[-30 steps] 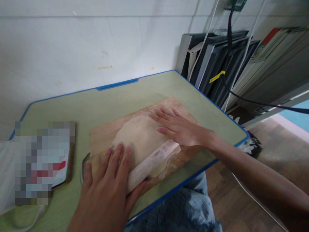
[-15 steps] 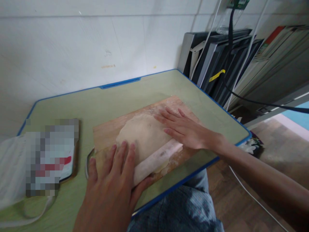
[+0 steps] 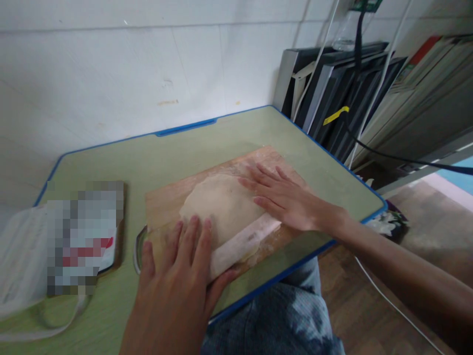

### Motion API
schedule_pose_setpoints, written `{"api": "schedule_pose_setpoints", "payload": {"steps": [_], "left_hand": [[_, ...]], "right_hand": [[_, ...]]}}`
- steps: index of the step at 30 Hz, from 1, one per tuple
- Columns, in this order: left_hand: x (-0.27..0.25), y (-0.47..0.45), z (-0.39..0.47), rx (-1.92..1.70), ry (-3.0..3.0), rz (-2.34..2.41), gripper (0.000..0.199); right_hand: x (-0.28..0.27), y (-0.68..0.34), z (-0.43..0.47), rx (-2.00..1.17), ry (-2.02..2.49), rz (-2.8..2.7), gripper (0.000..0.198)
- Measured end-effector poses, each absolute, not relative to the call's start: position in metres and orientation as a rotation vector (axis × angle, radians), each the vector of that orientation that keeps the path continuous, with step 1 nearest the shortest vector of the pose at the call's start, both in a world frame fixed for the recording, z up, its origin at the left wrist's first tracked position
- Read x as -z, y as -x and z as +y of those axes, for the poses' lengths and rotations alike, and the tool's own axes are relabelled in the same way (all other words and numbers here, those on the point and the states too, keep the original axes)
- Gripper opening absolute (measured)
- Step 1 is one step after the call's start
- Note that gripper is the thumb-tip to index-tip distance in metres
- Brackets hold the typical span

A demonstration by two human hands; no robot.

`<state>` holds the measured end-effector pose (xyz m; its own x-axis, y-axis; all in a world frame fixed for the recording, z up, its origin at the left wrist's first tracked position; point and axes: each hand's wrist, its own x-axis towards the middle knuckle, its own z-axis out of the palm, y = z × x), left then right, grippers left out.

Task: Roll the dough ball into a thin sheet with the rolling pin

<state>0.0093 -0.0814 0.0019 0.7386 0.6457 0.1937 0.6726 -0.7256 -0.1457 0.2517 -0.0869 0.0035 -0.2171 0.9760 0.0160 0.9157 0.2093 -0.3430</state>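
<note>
A flattened sheet of dough (image 3: 221,202) lies on a floured wooden cutting board (image 3: 162,202). Across its near side rests a pale, flour-dusted rolling pin (image 3: 244,244). My left hand (image 3: 175,276) is over the pin's left end, fingers stretched out and spread, the thumb on the near side. At the other end, my right hand (image 3: 283,197) lies flat with its fingers apart, the palm over the pin's right end. Both palms hide the ends of the pin. Some dough shows on the near side of the pin.
The board sits on a green folding table (image 3: 185,153) with a blue rim. A metal handle (image 3: 138,249) sticks out at the board's left. Farther left are a blurred-out phone-like object (image 3: 88,231) and a white bag (image 3: 22,261). Dark flat panels (image 3: 332,93) lean against the wall.
The view has shifted slightly, so the scene sits a little farther right. Both hands stay at the rolling pin's ends, with hardly any movement against the dough.
</note>
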Motion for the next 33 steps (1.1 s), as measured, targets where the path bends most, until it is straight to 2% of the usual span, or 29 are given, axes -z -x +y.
{"api": "schedule_pose_setpoints", "payload": {"steps": [5, 12, 19, 25, 33], "left_hand": [[0.0, -0.009, -0.083, 0.195, 2.744, -1.048, 0.068], [-0.002, -0.012, -0.078, 0.172, 2.762, -1.093, 0.072], [0.001, -0.012, -0.084, 0.184, 2.744, -1.109, 0.068], [-0.001, -0.012, -0.08, 0.19, 2.748, -1.099, 0.072], [0.004, -0.012, -0.085, 0.221, 2.69, -1.095, 0.075]], "right_hand": [[-0.004, -0.247, -0.109, -0.264, 1.843, -2.19, 0.051], [-0.008, -0.25, -0.079, -0.465, 1.827, -2.274, 0.054], [-0.004, -0.244, -0.111, -0.192, 1.851, -2.153, 0.05], [-0.007, -0.248, -0.078, -0.348, 1.832, -2.258, 0.05], [0.007, -0.24, -0.131, -0.04, 1.842, -2.042, 0.048]]}}
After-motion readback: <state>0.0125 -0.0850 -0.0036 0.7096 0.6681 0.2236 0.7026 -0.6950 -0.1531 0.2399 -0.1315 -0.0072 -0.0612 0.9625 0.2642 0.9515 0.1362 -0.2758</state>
